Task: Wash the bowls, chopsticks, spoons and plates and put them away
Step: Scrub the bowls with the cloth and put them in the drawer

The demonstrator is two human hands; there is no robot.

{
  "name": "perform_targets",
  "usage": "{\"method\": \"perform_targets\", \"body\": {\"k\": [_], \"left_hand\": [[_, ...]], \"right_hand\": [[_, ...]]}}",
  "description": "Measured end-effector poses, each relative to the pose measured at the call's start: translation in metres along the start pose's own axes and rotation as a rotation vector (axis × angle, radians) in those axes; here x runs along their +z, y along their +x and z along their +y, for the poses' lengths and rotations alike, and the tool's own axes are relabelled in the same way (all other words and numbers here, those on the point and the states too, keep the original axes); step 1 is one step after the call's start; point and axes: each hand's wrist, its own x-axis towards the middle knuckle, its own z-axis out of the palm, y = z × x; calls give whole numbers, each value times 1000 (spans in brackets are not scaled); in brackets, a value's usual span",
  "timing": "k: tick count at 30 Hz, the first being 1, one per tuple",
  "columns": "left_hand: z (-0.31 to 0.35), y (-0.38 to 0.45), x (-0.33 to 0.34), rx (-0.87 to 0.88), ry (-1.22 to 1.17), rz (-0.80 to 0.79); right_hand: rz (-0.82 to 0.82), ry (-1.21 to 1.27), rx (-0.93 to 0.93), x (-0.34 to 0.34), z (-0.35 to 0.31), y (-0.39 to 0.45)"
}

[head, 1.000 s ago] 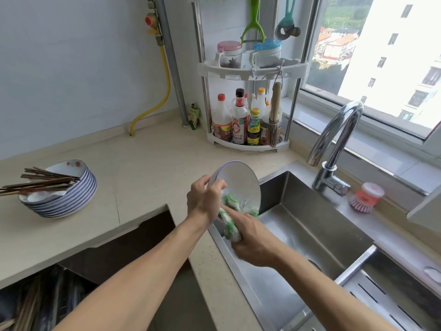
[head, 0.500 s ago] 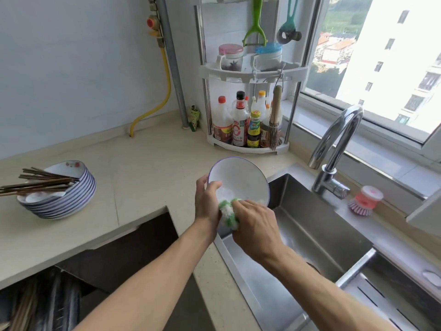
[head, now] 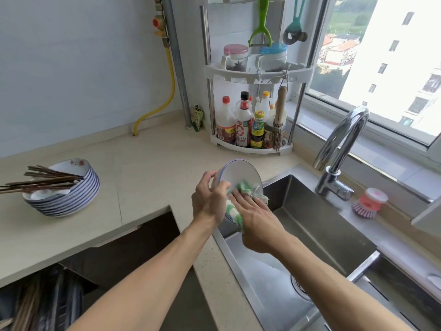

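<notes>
The desk [head: 148, 168] runs along the wall and bends at the far corner toward the window, and the steel sink [head: 317, 235] is sunk into its right part, with the tap [head: 338, 149] standing on the sink's far rim. A corner rack [head: 255, 75] stands in the desk's far corner, holding bottles [head: 241, 123] and a small broom on its lower tier and two jars [head: 235, 57] on the tier above. Near the desk's left edge sits a stack of blue-striped plates [head: 69, 197] with a bundle of dark chopsticks [head: 45, 179] lying across the top, their ends sticking out past the left rim. Below the desk's near edge an open drawer [head: 40, 299] shows more chopsticks, blurred. A white bowl [head: 238, 174] with a blue rim is held tilted on its side over the sink's near-left corner, its opening turned toward the right. The left hand [head: 210, 199] grips the bowl from the left, fingers curled over its rim and outer wall. The right hand [head: 257, 223] presses a green and white cloth [head: 235, 211] against the bowl's lower edge, fingers laid fairly straight over the cloth, part of which bunches inside the bowl. A pink dish brush [head: 368, 203] rests on the sink's far-right rim, just beside the tap's base.
</notes>
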Motion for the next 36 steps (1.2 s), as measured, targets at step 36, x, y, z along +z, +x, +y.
{"method": "perform_targets", "body": {"k": [36], "left_hand": [[-28, 16, 8, 671, 1180, -830]], "right_hand": [[163, 224, -181, -5, 79, -33]]}}
